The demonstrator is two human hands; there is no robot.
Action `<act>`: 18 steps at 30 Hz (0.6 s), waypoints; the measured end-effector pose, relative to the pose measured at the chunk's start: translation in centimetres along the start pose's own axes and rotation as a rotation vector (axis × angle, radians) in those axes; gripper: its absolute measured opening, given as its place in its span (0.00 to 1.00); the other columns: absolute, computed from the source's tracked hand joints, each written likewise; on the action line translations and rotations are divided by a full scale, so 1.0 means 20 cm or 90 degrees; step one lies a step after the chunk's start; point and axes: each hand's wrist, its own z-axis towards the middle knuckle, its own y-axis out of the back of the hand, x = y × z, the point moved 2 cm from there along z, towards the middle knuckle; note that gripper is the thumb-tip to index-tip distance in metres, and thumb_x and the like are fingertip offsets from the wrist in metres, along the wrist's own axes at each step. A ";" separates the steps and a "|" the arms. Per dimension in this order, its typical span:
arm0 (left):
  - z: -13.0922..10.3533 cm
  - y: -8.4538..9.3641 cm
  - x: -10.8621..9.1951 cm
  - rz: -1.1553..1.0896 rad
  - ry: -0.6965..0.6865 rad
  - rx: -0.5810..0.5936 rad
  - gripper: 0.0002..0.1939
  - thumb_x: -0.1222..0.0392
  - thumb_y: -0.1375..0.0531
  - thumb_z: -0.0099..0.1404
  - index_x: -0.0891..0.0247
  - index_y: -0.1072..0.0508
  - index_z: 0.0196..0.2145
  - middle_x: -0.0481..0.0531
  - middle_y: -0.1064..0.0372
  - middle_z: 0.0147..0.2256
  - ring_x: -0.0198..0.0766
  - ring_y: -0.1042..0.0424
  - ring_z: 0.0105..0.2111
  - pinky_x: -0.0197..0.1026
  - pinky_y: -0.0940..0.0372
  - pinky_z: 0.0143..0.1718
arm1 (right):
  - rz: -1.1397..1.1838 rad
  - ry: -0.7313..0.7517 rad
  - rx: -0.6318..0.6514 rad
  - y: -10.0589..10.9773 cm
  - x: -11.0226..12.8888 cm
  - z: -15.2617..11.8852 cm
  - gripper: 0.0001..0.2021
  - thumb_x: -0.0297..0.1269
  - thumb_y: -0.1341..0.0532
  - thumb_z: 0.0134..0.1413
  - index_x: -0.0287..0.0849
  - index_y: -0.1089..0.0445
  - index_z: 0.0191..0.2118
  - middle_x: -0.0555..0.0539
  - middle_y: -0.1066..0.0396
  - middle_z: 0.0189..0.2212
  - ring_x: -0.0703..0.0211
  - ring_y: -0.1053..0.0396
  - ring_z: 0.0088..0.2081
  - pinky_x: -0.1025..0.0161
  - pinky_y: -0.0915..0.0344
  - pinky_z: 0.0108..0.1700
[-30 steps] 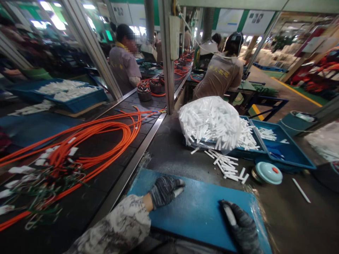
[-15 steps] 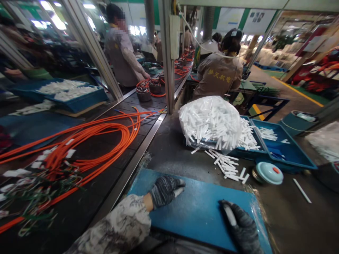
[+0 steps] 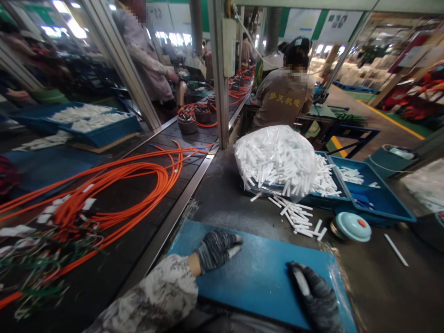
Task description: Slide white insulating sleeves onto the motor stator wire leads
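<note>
My left hand (image 3: 218,252), in a dark grey striped glove, rests on a blue mat (image 3: 256,277). Its fingers reach forward, with a gap between them and the pale-tipped thumb. Farther right, my right hand (image 3: 315,293) lies at the mat's right part in a matching glove, thumb apart from the index finger. Its thumb looks white too; whether that is a cover cannot be made out. Neither hand shows anything in its grasp. Beyond the mat lie loose short white tubes (image 3: 296,217), beside a clear bag (image 3: 274,157) full of such tubes.
Blue bins (image 3: 388,203) stand behind a pale-blue round-lidded container (image 3: 353,226). One white tube (image 3: 396,249) lies at right. Coiled orange cables (image 3: 166,185) with loose wires lie on the conveyor (image 3: 138,259) left of a metal rail (image 3: 187,194). Two co-workers are ahead, beyond a post (image 3: 218,74).
The orange cables have shifted slightly left and toward me on the conveyor. The left co-worker has moved left and now has a metallic cylinder at the hand. My hands stay put.
</note>
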 end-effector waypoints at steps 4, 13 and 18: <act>0.00 -0.01 0.01 0.011 -0.017 -0.015 0.11 0.55 0.42 0.72 0.57 0.22 0.46 0.49 0.19 0.38 0.39 0.20 0.37 0.38 0.28 0.41 | 0.041 -0.011 0.011 -0.01 -0.01 0.00 0.26 0.61 0.45 0.64 0.48 0.19 0.44 0.45 0.20 0.43 0.50 0.20 0.43 0.57 0.24 0.50; 0.00 -0.01 0.01 0.008 -0.015 -0.018 0.12 0.54 0.42 0.72 0.57 0.21 0.46 0.49 0.19 0.38 0.38 0.20 0.37 0.37 0.27 0.43 | 0.029 -0.012 0.014 -0.01 0.00 0.00 0.24 0.59 0.46 0.64 0.49 0.19 0.44 0.46 0.20 0.43 0.50 0.21 0.43 0.58 0.24 0.50; 0.00 -0.01 0.01 0.004 -0.011 -0.014 0.11 0.55 0.42 0.72 0.57 0.21 0.46 0.48 0.19 0.39 0.38 0.20 0.37 0.38 0.27 0.43 | -0.007 0.032 0.022 -0.01 -0.01 0.00 0.23 0.58 0.47 0.65 0.51 0.19 0.44 0.49 0.20 0.44 0.52 0.21 0.44 0.59 0.25 0.51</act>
